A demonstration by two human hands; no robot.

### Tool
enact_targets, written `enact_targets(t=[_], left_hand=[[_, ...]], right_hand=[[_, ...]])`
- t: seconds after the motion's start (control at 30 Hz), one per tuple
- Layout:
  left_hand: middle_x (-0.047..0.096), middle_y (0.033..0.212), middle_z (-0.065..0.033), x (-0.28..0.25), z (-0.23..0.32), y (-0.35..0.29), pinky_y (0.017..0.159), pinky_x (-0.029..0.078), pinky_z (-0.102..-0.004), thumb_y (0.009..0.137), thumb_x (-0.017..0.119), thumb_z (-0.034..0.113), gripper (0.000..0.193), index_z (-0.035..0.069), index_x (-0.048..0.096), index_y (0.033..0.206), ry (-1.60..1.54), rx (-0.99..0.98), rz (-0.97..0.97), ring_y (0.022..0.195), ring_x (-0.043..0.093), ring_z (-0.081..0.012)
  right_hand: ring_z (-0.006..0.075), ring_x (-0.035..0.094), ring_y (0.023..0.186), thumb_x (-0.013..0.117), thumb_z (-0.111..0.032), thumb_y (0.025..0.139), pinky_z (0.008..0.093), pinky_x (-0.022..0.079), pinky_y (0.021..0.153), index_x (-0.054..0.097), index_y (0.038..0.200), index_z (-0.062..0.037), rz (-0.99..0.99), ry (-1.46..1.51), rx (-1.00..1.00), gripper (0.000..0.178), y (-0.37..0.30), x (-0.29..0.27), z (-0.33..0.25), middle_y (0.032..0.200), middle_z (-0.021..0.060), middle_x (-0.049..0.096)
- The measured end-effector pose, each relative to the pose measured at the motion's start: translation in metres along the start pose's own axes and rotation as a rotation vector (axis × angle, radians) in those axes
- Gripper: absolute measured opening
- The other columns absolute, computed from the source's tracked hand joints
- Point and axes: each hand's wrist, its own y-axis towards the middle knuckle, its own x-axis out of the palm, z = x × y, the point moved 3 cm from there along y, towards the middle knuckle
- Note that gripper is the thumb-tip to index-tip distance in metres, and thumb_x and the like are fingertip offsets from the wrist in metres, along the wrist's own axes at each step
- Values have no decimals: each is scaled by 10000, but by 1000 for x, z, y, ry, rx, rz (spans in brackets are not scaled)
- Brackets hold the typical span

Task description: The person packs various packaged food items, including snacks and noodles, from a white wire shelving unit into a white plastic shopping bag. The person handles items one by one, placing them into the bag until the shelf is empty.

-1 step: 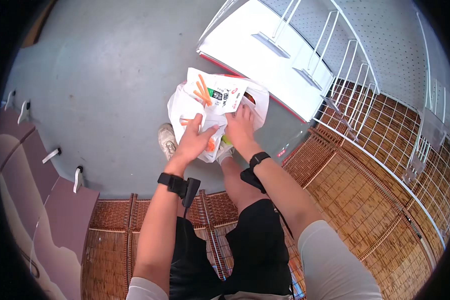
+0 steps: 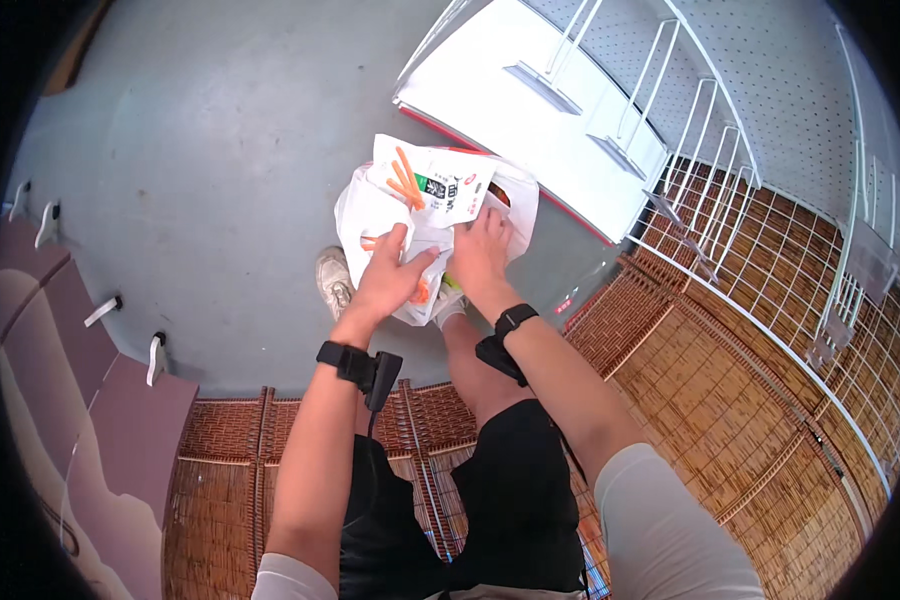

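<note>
I hold a white plastic bag (image 2: 366,216) in front of me over the grey floor. A white snack packet (image 2: 440,186) printed with orange sticks lies on top of it, and more such packets show inside. My left hand (image 2: 390,276) presses against the bag's front with fingers spread, thumb on the packet. My right hand (image 2: 480,250) grips the bag and the packet's lower edge from the right. Both wrists wear black bands. My light shoe (image 2: 332,280) shows below the bag.
A white shelf unit (image 2: 530,105) with wire hooks lies tilted just beyond the bag. A white wire grid panel (image 2: 770,260) rests on woven bamboo mats (image 2: 730,400) to the right. Mauve boards (image 2: 120,420) with white hooks line the left. The grey floor (image 2: 220,150) spreads ahead.
</note>
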Motion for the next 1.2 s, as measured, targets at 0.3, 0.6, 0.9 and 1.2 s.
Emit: enact_targets(t=[0.3,0.6,0.9,1.2], left_hand=[[591,934,-58,-1,-6,-11,566,446,-253,901,502,121,465,62,353,1337,-228,-120,22,596,521,-104],[559,1084,-51,-62,13,-38,648,440,-213,830,422,-88,569,62,376,1377,-597,82,293,784,525,-82],[596,1174,-119,-21,-34,-35,951,437,-355,937,461,126,367,-11,476,1277,-168,26,76,1103,554,-211],[650,1007,-32,-16,12,-26,801,448,-240,917,549,227,298,26,616,1127,-122,29,91,849,555,-94]], right_hand=[[372,302,1325,669,-124,687,563,193,1073,319,1421,-150,-168,247,-258,814,51,-12,-31,1456,151,313],[386,340,1276,549,-81,779,615,212,1041,430,1359,-183,-104,229,-572,602,-27,21,-41,1396,77,413],[357,536,1120,535,-186,826,487,338,1020,381,1344,-7,19,465,-375,568,35,50,-58,1367,228,374],[290,576,1052,616,-341,751,498,333,930,503,1260,-103,-525,219,-46,574,33,55,88,1175,194,567]])
